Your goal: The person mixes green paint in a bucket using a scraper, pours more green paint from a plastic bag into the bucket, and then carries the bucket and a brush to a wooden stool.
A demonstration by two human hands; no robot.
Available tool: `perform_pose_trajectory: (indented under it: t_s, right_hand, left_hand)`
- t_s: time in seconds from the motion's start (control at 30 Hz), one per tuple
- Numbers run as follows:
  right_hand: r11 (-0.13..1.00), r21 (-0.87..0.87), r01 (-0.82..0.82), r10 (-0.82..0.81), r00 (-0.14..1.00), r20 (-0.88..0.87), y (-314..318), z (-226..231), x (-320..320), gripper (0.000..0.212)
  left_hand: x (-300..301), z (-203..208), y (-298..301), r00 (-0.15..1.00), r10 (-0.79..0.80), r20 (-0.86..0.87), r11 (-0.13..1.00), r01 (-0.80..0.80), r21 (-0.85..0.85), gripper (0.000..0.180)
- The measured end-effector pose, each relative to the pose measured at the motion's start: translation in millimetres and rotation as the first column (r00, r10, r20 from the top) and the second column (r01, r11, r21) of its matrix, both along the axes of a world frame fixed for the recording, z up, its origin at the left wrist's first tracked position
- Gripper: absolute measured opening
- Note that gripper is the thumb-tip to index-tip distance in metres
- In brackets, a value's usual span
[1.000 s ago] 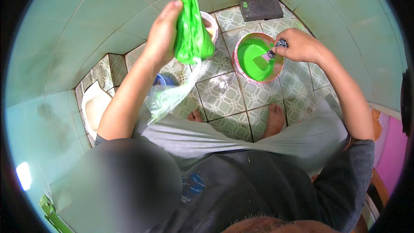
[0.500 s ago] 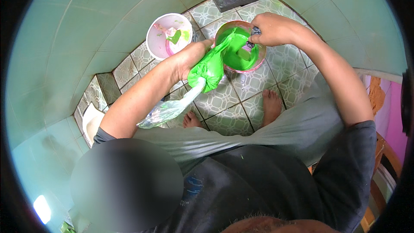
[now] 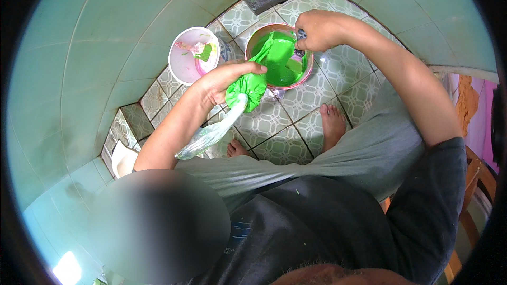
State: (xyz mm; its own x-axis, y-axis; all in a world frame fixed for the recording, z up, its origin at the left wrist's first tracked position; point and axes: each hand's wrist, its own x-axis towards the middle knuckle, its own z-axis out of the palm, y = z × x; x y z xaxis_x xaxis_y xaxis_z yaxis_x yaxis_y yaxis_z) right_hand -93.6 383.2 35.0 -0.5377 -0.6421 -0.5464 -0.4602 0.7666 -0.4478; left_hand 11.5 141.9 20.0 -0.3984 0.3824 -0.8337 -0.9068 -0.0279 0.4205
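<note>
Clamps the left hand (image 3: 229, 78) around a bulging, bright green bag (image 3: 246, 94), with the thumb pressed along the upper side and pointing toward the pink-rimmed bucket (image 3: 308, 74); cannot make out how far the other fingers curl, tucked as they are behind bag and palm. Holds the bag low, just beside the bucket's near left side, with its narrow green end stretched over the rim and into the mouth. Cannot tell where that end stops, green against the green liquid (image 3: 275, 68) inside. Trails a clear, crumpled tail (image 3: 208, 138) from the bag's other end, down beside the left forearm. Closes the right hand (image 3: 319, 32) over the far right part of the rim, with fingers bent together around the dark handle of a flat tool (image 3: 300, 52); shows mostly the back of that hand, so hides the fingertips and much of the grip. Dips the tool's pale end into the bucket; too smeared to tell as brush or scraper. Leaves a white bucket (image 3: 180, 67) standing open to the left on the tiled floor (image 3: 266, 121), partly covered by the left wrist.
</note>
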Motion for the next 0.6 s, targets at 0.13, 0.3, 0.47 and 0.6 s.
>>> perform_pose_trajectory:
  t_s: [0.13, 0.3, 0.47, 0.6]
  right_hand:
    - [0.999, -0.042, -0.017, 0.015, 0.998, -0.064, 5, -15, -4, 0.033]
    - [1.000, -0.005, 0.004, -0.004, 1.000, 0.002, -1, -1, 0, 0.033]
    - [0.997, -0.069, -0.031, 0.027, 0.998, -0.060, 0, -13, -2, 0.034]
    - [0.998, -0.047, -0.032, 0.031, 0.999, -0.038, -2, -13, -3, 0.035]
  left_hand:
    - [-5, -18, 2, 0.991, 0.069, 0.114, 0.996, -0.074, 0.043, 0.022]
    - [-4, -26, -1, 0.969, 0.139, 0.205, 0.982, -0.162, 0.097, 0.020]
    - [-3, -15, 12, 0.953, 0.202, 0.225, 0.970, -0.227, 0.091, 0.019]
    - [-1, -14, 18, 0.951, 0.205, 0.230, 0.972, -0.225, 0.063, 0.024]
